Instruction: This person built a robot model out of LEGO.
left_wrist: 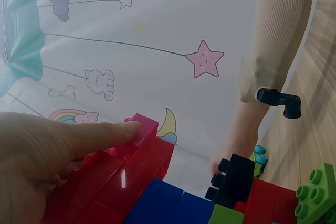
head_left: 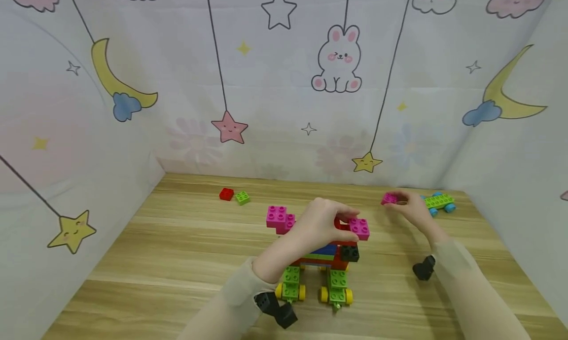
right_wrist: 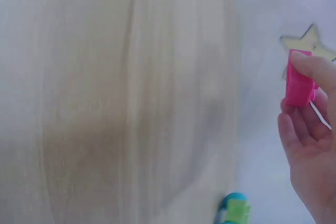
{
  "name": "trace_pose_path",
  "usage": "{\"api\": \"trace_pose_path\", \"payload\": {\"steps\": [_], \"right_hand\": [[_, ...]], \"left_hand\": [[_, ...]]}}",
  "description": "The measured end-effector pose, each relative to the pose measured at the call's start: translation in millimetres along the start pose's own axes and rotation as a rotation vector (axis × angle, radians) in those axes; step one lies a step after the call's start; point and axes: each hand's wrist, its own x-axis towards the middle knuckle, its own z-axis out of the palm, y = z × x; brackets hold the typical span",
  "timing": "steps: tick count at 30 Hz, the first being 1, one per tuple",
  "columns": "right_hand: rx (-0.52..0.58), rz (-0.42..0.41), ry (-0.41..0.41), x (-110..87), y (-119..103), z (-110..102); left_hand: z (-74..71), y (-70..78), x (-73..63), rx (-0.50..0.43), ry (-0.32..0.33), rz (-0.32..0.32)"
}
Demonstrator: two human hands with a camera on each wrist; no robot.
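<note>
A figure built of toy bricks (head_left: 320, 250) stands on green legs with yellow wheels. At its top my left hand (head_left: 317, 223) grips the upper red bricks (left_wrist: 113, 182), the thumb lying along a pink brick (left_wrist: 142, 128) at the end. That pink brick (head_left: 359, 228) juts out to the right in the head view. A second pink cluster (head_left: 277, 216) sticks out on the left side. Farther back on the right, my right hand (head_left: 410, 208) pinches a loose pink brick (right_wrist: 300, 80) between thumb and fingers, held above the table.
Beside the right hand is a green wheeled base (head_left: 439, 201) with blue wheels. A red brick (head_left: 226, 194) and a small green brick (head_left: 242, 197) lie at the back left. Behind the wooden table (head_left: 177, 261) hangs a printed cloth (head_left: 284, 84).
</note>
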Motion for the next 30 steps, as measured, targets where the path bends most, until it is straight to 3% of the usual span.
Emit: {"api": "trace_pose_path", "payload": {"steps": [18,30], "right_hand": [[0.163,-0.187,0.042,-47.8,-83.2,-12.8],[0.279,-0.469,0.059,-80.0,-128.5,-17.7]], "left_hand": [[0.2,-0.6,0.4,0.005,0.013,0.01],[-1.6,0.0,0.5,-0.018,0.016,0.02]]}}
